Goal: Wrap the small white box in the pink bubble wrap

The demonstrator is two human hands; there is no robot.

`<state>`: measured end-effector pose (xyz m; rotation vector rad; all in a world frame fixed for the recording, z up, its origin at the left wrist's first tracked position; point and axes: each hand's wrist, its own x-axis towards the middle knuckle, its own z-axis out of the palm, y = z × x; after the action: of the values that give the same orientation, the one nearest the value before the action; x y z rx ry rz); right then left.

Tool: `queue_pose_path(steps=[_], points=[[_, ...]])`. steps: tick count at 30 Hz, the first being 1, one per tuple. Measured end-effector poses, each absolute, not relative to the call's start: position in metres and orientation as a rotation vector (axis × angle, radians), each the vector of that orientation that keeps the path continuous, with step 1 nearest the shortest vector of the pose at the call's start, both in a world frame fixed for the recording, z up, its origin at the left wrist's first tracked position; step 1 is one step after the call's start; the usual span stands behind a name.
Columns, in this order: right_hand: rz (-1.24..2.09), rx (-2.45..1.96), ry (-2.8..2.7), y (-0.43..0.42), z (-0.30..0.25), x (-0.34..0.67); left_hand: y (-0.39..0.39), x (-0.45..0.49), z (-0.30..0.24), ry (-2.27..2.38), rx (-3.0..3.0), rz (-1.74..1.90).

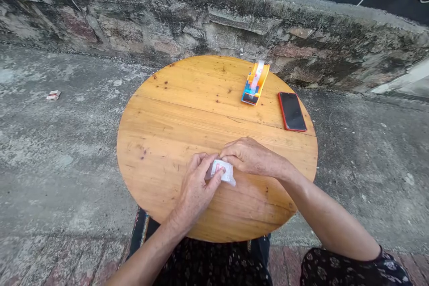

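Observation:
A small white packet [228,171] with pink print, seemingly in clear plastic wrap, is held just over the near middle of the round wooden table [161,116]. My left hand [197,183] grips it from the left, thumb pressed on its face and fingers behind its far edge. From the right, my right hand [248,155] is closed in a pinch at the packet's upper edge. What exactly lies between those right fingertips is partly hidden.
A yellow and blue tape dispenser [255,84] stands at the table's far right. Near the right rim lies a red-edged phone [292,111]. Behind the table runs a low stone wall [167,22]. A crumpled small pack [53,94] lies on the concrete at left.

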<state>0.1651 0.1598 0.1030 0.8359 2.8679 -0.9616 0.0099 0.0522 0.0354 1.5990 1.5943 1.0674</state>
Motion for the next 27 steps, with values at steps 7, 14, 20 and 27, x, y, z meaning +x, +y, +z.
queue_pose_path(steps=[7, 14, 20, 27], points=[[-0.793, 0.833, 2.842, 0.151, 0.114, 0.161, 0.053, 0.009, 0.033, 1.588, 1.598, 1.073], [-0.154, 0.953, 2.924, 0.110, 0.098, 0.161, 0.052, 0.009, 0.033, 1.591, 1.603, 1.060], [0.007, 0.960, 3.003, 0.092, 0.086, 0.171, 0.052, 0.009, 0.034, 1.576, 1.592, 1.075], [0.099, 0.976, 3.105, 0.085, 0.079, 0.176, 0.052, 0.009, 0.034, 1.581, 1.617, 1.081]])
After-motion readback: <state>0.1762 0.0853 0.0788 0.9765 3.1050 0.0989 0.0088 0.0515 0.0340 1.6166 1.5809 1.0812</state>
